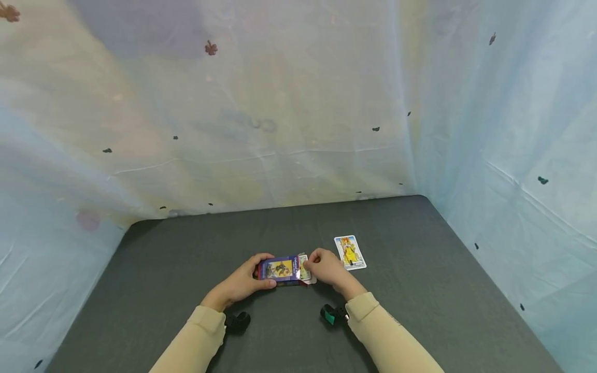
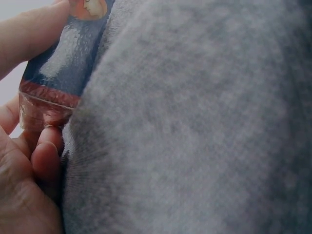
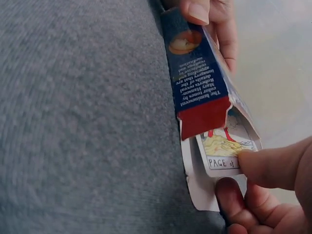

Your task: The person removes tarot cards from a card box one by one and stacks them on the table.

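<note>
A blue and red tarot card box [image 1: 280, 269] lies on its side on the dark table, its open end facing right. My left hand [image 1: 243, 282] grips the closed end, thumb on the near side and fingers on the far side. Out of the open end sticks a tarot card [image 3: 225, 151] marked "PAGE of", with the rest of it hidden inside. My right hand [image 1: 328, 267] pinches that card's edge between thumb and fingers. A white flap [image 3: 202, 195] of the box extends beneath the card. Just beyond the right hand, another tarot card [image 1: 350, 252] with a yellow figure lies face up.
The dark grey cloth-covered table [image 1: 186, 248] has a rounded far edge. Pale patterned curtains [image 1: 289, 103] hang close behind it and along both sides. Black wrist straps [image 1: 238, 323] sit under the cuffs of the beige sleeves [image 1: 196, 336].
</note>
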Motion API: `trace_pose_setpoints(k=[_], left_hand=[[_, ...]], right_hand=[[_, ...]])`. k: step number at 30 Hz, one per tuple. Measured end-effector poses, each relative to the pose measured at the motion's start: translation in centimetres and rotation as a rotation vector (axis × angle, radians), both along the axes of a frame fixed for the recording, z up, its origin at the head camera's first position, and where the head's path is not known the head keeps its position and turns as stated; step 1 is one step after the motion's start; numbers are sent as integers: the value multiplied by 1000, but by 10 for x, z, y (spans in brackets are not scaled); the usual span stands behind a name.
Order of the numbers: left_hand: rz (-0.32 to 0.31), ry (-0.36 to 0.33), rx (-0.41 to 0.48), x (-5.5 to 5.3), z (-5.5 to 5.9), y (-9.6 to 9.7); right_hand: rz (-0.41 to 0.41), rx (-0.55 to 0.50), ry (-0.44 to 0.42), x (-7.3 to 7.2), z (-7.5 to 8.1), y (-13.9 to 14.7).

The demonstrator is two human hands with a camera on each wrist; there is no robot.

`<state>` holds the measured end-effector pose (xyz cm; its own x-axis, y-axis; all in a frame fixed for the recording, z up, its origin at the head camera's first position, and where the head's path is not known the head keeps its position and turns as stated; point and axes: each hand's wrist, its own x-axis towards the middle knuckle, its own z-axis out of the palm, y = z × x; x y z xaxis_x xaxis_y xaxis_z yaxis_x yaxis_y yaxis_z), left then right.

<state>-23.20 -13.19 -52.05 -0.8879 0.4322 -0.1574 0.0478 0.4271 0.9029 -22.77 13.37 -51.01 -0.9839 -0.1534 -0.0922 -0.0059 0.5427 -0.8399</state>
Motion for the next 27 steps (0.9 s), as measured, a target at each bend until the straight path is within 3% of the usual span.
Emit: trace_pose_setpoints(k=[7, 17, 27], left_hand=[[2, -1, 11, 0, -3, 1], [-4, -5, 14, -2, -3, -3], [-6, -12, 20, -1, -3, -3]], right_hand=[[14, -84, -24, 3, 2, 4], [-131, -152, -32, 11, 6, 6], [-140, -249, 0, 10, 2, 7]])
